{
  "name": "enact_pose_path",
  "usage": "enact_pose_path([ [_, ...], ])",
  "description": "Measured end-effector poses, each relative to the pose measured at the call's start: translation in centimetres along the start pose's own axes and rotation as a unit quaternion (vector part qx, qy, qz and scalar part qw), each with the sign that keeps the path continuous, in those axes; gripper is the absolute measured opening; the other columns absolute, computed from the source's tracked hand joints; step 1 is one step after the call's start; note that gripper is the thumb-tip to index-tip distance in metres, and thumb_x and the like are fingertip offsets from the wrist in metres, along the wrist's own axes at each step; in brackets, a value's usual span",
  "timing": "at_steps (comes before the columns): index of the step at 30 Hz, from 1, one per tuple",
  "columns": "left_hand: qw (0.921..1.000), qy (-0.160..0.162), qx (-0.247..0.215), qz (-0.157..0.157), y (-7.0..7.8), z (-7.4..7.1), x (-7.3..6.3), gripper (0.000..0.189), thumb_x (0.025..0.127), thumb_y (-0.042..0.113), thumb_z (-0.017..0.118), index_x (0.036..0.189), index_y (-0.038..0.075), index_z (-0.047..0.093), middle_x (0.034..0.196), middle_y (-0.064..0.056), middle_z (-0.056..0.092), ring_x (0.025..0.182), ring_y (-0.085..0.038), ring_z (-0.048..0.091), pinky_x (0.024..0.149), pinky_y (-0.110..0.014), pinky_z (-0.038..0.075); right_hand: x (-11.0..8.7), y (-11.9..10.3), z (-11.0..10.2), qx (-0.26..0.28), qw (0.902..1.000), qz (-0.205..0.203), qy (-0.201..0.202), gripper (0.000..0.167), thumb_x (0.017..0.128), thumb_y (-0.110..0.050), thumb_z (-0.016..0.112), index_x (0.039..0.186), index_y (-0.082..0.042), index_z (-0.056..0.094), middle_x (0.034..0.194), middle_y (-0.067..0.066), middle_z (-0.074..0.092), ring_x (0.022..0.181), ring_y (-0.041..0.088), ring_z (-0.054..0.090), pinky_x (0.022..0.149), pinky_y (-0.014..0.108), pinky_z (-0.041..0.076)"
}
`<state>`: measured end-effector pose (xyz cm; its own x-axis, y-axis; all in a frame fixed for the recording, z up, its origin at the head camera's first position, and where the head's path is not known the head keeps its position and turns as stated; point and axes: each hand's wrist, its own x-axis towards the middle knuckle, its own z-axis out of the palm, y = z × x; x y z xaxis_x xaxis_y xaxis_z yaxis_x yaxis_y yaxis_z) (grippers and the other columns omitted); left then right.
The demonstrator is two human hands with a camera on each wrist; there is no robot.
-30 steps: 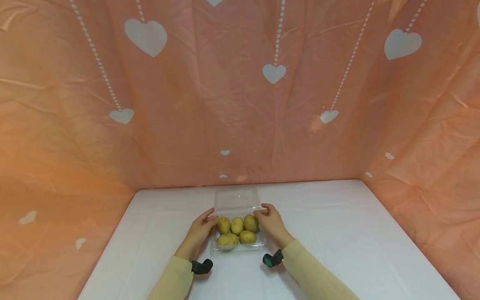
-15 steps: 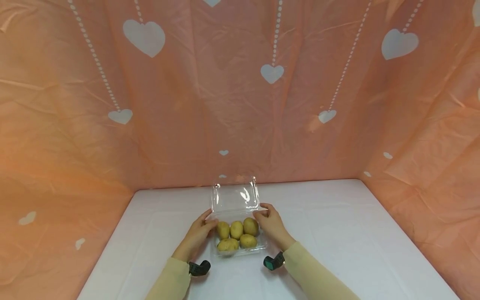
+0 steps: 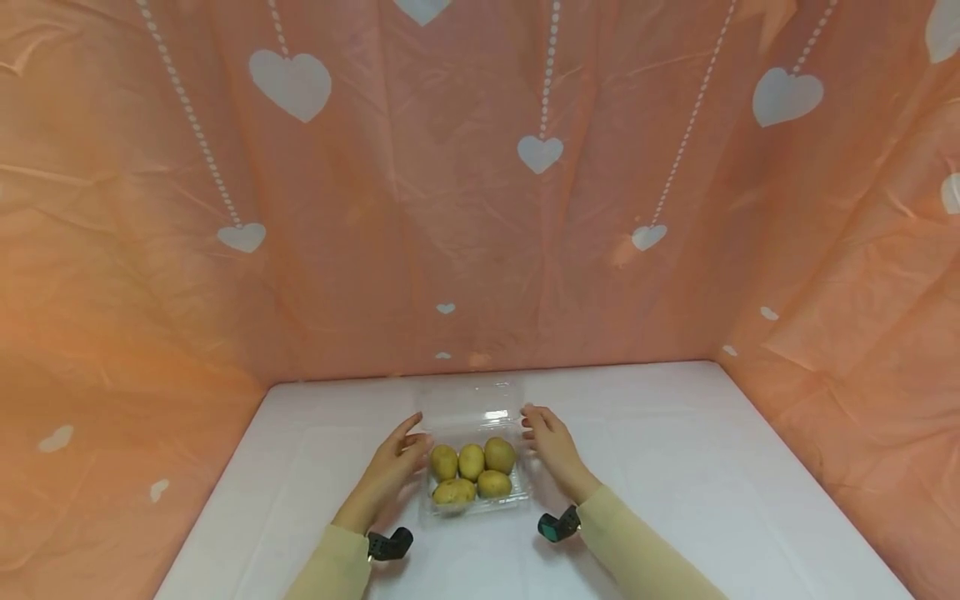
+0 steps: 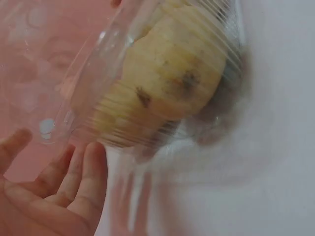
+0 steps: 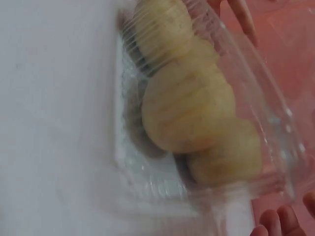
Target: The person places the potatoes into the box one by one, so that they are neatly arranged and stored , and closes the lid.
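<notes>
A clear plastic clamshell box (image 3: pixel 519 493) holds several yellow-brown potatoes (image 3: pixel 472 462) on the white tabletop. Its see-through lid (image 3: pixel 468 406) is raised from the tray and leans away toward the back wall. My left hand (image 3: pixel 386 477) is beside the box's left side, fingers spread loosely; in the left wrist view its fingertips (image 4: pixel 96 155) are close to the clear wall, and contact is hard to tell. On the other side, my right hand (image 3: pixel 555 450) is just off the far right corner with relaxed fingers. Both hands hold nothing. The right wrist view is blurred around the potatoes (image 5: pixel 187 105).
A white-covered table (image 3: pixel 660 500) surrounds the box. Behind and on both sides hangs a pink-orange cloth (image 3: pixel 360 267) with white hearts. Dark wrist cameras (image 3: pixel 390 544) sit at both cuffs.
The lid stood more upright half a second ago and has tipped back again. Both hands have come away from the box's far corners, the right one moving outward.
</notes>
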<state>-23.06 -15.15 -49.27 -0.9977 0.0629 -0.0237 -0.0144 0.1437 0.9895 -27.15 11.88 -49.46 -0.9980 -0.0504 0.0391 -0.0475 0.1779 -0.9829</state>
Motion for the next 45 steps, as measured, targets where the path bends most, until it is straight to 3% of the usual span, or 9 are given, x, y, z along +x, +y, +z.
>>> enact_pose_path([
  [4, 0.9990, -0.034, -0.029, -0.007, 0.2, -0.3, -0.9, 0.068, 0.096, 0.026, 0.062, 0.153, 0.011, 0.026, 0.144, -0.027, 0.038, 0.123, -0.039, 0.048, 0.095, -0.051, 0.047, -0.4, -0.4, -0.5, -0.005, 0.9998, -0.013, -0.015, 0.059, 0.102, -0.049, 0.039, 0.124, 0.003, 0.056, 0.113, 0.021, 0.060, 0.099, 0.034, 0.060, 0.083, 0.045, 0.053],
  [8, 0.9965, -0.066, -0.051, -0.010, 0.1, -0.5, -1.6, 0.067, 0.099, 0.023, 0.056, 0.154, 0.011, 0.019, 0.150, -0.031, 0.025, 0.128, -0.046, 0.041, 0.097, -0.052, 0.046, -0.9, -0.9, -0.9, -0.011, 0.9994, -0.008, -0.032, 0.058, 0.103, -0.048, 0.037, 0.123, 0.003, 0.055, 0.114, 0.023, 0.060, 0.099, 0.034, 0.060, 0.083, 0.045, 0.053],
  [12, 0.9925, -0.094, -0.078, 0.009, 0.0, -0.6, -2.1, 0.071, 0.102, 0.038, 0.048, 0.154, 0.004, 0.014, 0.148, -0.039, 0.020, 0.129, -0.052, 0.035, 0.098, -0.054, 0.044, -1.7, -1.3, -1.2, -0.007, 0.9992, -0.005, -0.040, 0.056, 0.104, -0.046, 0.036, 0.122, 0.004, 0.055, 0.112, 0.022, 0.060, 0.097, 0.033, 0.061, 0.083, 0.047, 0.053],
  [16, 0.9878, -0.111, -0.109, -0.013, -0.4, -0.4, -2.8, 0.072, 0.103, 0.049, 0.035, 0.154, 0.005, 0.010, 0.148, -0.040, 0.016, 0.133, -0.055, 0.024, 0.101, -0.057, 0.040, -2.8, -1.2, -1.7, -0.017, 0.9985, 0.004, -0.052, 0.049, 0.103, -0.042, 0.043, 0.125, 0.000, 0.057, 0.113, 0.015, 0.061, 0.096, 0.029, 0.061, 0.082, 0.045, 0.053],
  [19, 0.9883, -0.105, -0.106, -0.029, -1.0, -0.2, -3.3, 0.064, 0.105, 0.041, 0.035, 0.155, 0.008, 0.011, 0.149, -0.039, 0.016, 0.134, -0.055, 0.022, 0.099, -0.056, 0.042, -3.6, -0.6, -2.1, -0.042, 0.9961, 0.003, -0.078, 0.043, 0.100, -0.037, 0.053, 0.128, -0.004, 0.056, 0.114, 0.013, 0.061, 0.096, 0.025, 0.061, 0.080, 0.040, 0.053],
  [25, 0.9930, -0.097, -0.067, -0.012, -2.0, -0.1, -3.8, 0.068, 0.100, 0.022, 0.054, 0.155, 0.011, 0.015, 0.147, -0.034, 0.027, 0.133, -0.047, 0.032, 0.095, -0.050, 0.048, -4.7, 0.3, -2.2, -0.054, 0.9930, 0.001, -0.105, 0.046, 0.095, -0.027, 0.062, 0.133, -0.003, 0.050, 0.110, 0.012, 0.059, 0.095, 0.023, 0.060, 0.074, 0.038, 0.055],
  [30, 0.9938, -0.099, -0.050, -0.001, -2.2, -0.1, -3.9, 0.074, 0.097, 0.017, 0.059, 0.155, 0.011, 0.013, 0.148, -0.034, 0.026, 0.133, -0.047, 0.033, 0.093, -0.044, 0.050, -5.2, 0.5, -1.7, -0.055, 0.9929, 0.011, -0.105, 0.050, 0.095, -0.027, 0.062, 0.133, 0.001, 0.048, 0.108, 0.011, 0.059, 0.092, 0.023, 0.060, 0.072, 0.035, 0.055],
  [35, 0.9941, -0.095, -0.050, 0.016, -2.1, 0.1, -3.9, 0.074, 0.096, 0.013, 0.059, 0.154, 0.006, 0.014, 0.147, -0.037, 0.024, 0.133, -0.051, 0.029, 0.093, -0.047, 0.049, -5.4, 0.6, -1.4, -0.064, 0.9941, -0.002, -0.087, 0.046, 0.095, -0.024, 0.062, 0.130, 0.005, 0.050, 0.108, 0.012, 0.059, 0.088, 0.021, 0.061, 0.068, 0.032, 0.055],
  [45, 0.9963, -0.057, -0.055, 0.033, -2.1, 0.6, -3.3, 0.068, 0.097, 0.010, 0.057, 0.152, 0.000, 0.017, 0.150, -0.030, 0.026, 0.137, -0.046, 0.026, 0.100, -0.051, 0.043, -5.4, 0.3, -1.0, -0.053, 0.9958, -0.003, -0.074, 0.049, 0.094, -0.021, 0.064, 0.131, 0.007, 0.049, 0.107, 0.012, 0.060, 0.086, 0.020, 0.061, 0.067, 0.034, 0.056],
])
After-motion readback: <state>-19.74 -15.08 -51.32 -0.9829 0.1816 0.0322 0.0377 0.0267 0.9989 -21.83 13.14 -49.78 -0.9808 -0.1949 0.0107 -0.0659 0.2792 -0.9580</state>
